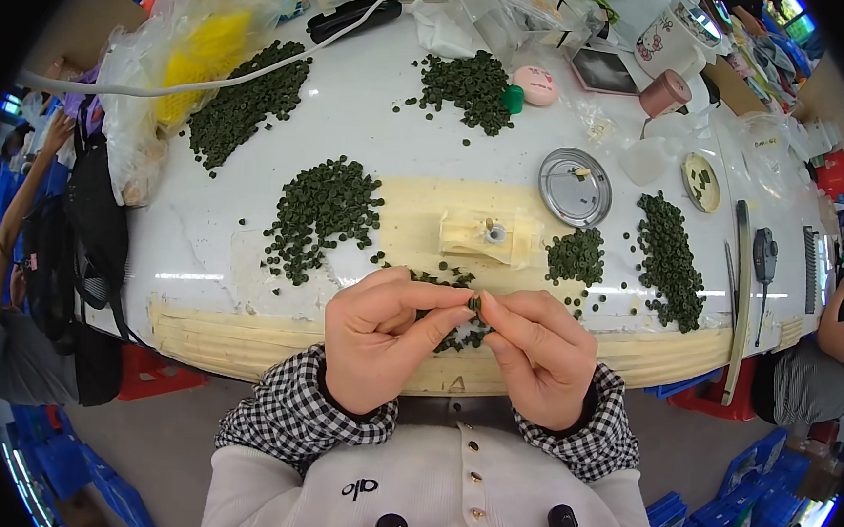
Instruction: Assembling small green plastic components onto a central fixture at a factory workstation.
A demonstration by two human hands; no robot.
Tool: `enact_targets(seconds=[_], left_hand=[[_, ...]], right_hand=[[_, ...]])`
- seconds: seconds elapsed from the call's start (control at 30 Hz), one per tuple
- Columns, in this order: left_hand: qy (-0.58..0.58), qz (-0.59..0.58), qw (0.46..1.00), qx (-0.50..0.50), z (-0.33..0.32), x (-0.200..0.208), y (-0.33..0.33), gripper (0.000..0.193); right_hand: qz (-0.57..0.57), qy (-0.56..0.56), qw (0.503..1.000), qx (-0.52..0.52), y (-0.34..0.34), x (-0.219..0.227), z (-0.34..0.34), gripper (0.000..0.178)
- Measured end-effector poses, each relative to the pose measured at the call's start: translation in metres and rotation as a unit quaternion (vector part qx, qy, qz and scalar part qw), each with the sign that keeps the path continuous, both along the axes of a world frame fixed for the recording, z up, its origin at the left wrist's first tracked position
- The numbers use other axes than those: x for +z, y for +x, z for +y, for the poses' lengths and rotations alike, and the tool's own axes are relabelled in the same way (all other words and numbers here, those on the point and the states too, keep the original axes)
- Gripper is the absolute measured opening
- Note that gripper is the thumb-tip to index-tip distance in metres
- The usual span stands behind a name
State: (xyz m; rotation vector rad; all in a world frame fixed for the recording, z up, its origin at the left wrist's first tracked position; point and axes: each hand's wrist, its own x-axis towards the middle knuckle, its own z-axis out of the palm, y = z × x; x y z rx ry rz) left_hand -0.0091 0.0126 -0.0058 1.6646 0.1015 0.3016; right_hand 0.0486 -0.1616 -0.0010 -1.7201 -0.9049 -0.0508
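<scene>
My left hand [375, 337] and my right hand [541, 355] meet at the table's near edge. Thumb and forefinger of each pinch one small dark green round piece [475, 304] between them. Behind and under my fingers lies a loose pile of the same green pieces [451, 342], partly hidden by the hands. Just beyond stands a small block wrapped in cream tape [463, 235], with a little metal peg [495, 232] on top. A cream taped mat [412, 199] lies beneath the block.
More green piles [323, 213] spread left, far and right [670, 261]. A round metal tin [575, 186], small lid [702, 182], tweezers [729, 275] and long flat strip [737, 315] lie right. A white cable [209, 85] crosses the far left. People sit at both sides.
</scene>
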Motion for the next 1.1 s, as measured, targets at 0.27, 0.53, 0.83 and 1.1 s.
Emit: enact_targets(seconds=[0.27,0.53,0.83,1.1], left_hand=[[0.062,-0.011,0.998,0.006,0.0017,0.0046,0.0020,0.019],[0.063,-0.020,0.998,0.002,-0.0003,0.0046,0.0029,0.019],[0.038,0.007,0.999,-0.021,0.0049,0.0031,0.0029,0.018],[0.026,0.010,1.000,0.000,0.0048,0.0008,0.0018,0.019]], right_hand=[[0.013,-0.004,1.000,0.000,0.0008,-0.0023,-0.0007,0.035],[0.010,-0.001,1.000,0.016,0.0027,-0.0025,-0.0008,0.037],[-0.039,-0.013,0.999,0.008,0.0029,-0.0032,-0.0007,0.038],[0.005,-0.023,1.000,-0.012,-0.0006,0.0009,0.0009,0.037]])
